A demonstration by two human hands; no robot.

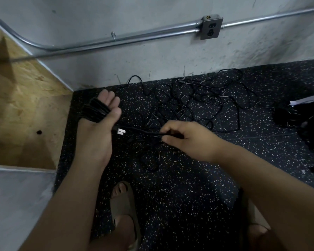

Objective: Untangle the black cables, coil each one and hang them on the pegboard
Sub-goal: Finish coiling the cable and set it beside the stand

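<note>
The left hand (pixel 100 115) is held palm up with its fingers straight and close together. A black cable (pixel 95 111) is wound in several loops around the fingers, which carry it without curling round it. From these loops a short stretch of the same cable runs to the right, past a plug (pixel 119 131) with pale metal prongs that lies just beside the heel of the left hand. The right hand (pixel 186 140) pinches that stretch between thumb and curled fingers (the exact fingertips are blurred).

Beyond both hands, a tangle of thin black cables (pixel 198 102) sprawls loosely over the dark speckled floor (pixel 170 196), reaching close to the grey wall (pixel 152 57). A metal pipe (pixel 134 38) runs along that wall to a double socket (pixel 211 27). A chipboard panel (pixel 20 98) fills the left side. Below the hands, a foot in a grey sandal (pixel 123 209) stands on the floor. At the right edge lies a dark heap (pixel 297 116) too dim to make out.
</note>
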